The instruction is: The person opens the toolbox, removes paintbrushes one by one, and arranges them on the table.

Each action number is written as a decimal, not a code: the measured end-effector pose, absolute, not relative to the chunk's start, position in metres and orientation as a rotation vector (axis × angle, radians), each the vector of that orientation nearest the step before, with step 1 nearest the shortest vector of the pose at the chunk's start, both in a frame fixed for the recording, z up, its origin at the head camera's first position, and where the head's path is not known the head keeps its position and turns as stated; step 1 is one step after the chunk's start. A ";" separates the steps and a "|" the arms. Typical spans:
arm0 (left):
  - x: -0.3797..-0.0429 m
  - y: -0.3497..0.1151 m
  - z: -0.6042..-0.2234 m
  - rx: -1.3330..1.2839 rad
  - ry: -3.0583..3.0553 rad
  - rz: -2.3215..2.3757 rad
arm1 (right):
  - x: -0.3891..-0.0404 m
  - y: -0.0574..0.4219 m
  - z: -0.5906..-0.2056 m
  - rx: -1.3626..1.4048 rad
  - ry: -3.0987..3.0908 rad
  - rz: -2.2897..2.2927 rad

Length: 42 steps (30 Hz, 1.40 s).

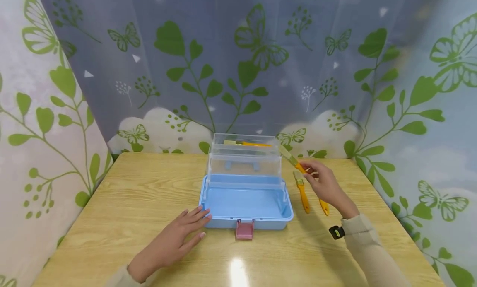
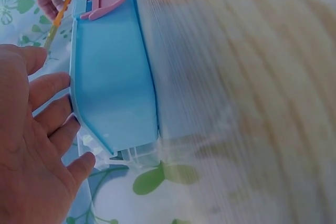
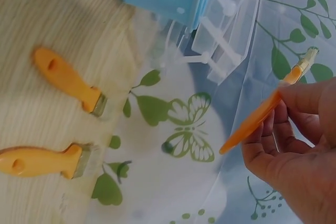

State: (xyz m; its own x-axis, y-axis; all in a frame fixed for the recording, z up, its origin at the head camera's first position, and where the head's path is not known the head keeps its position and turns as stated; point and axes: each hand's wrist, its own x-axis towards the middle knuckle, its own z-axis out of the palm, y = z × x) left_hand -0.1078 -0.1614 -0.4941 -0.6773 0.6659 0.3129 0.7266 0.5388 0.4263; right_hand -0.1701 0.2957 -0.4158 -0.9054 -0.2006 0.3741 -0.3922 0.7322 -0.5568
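Observation:
A light blue plastic box stands with its clear tiers raised at the back and a pink latch hanging at the front. To its right, my right hand pinches a flat paintbrush by its orange handle, bristles toward the upper tray. Inside that tray lies another paintbrush. My left hand rests its fingers, fairly straight, on the box's front left corner; the left wrist view shows those fingertips at the rim.
Two more orange-handled paintbrushes, one nearer the box and one partly under my right hand, lie on the wooden table. A leaf-and-butterfly printed curtain surrounds the table's back and sides.

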 end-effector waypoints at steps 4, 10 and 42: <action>-0.109 -0.161 -0.495 -1.201 -2.644 -0.807 | -0.168 0.303 -0.419 0.447 -2.636 0.927; -0.109 -0.161 -0.494 -1.208 -2.645 -0.785 | -0.162 0.313 -0.426 0.429 -2.611 0.932; -0.106 -0.163 -0.494 -1.189 -2.630 -0.693 | -0.157 0.341 -0.452 0.303 -2.546 0.893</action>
